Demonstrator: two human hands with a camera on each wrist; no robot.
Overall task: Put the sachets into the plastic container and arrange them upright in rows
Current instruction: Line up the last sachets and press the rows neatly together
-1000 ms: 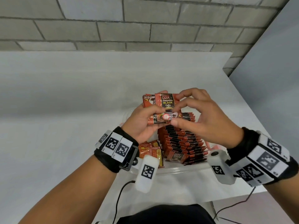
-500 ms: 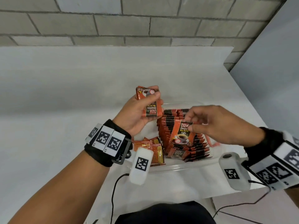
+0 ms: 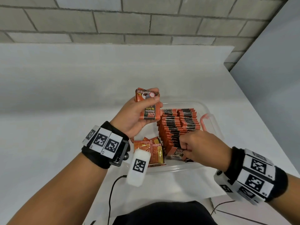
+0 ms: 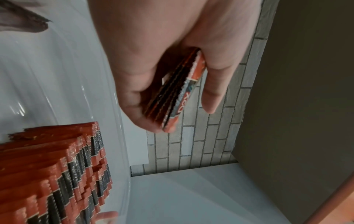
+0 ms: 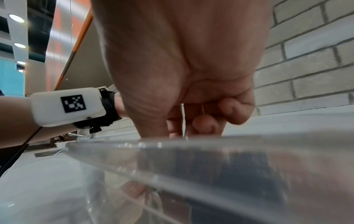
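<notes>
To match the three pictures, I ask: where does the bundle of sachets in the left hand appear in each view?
Head: bundle of sachets above centre, in the left hand.
Left wrist: centre, edge-on between fingers.
Right wrist: not in it.
Shared landmark: clear plastic container.

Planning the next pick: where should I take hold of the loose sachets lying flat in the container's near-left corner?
Probably from above: pinch the raised edge of the top loose sachet. They lie flat and overlapping beside the upright rows, so the faces offer little purchase; the container wall blocks the sides.
</notes>
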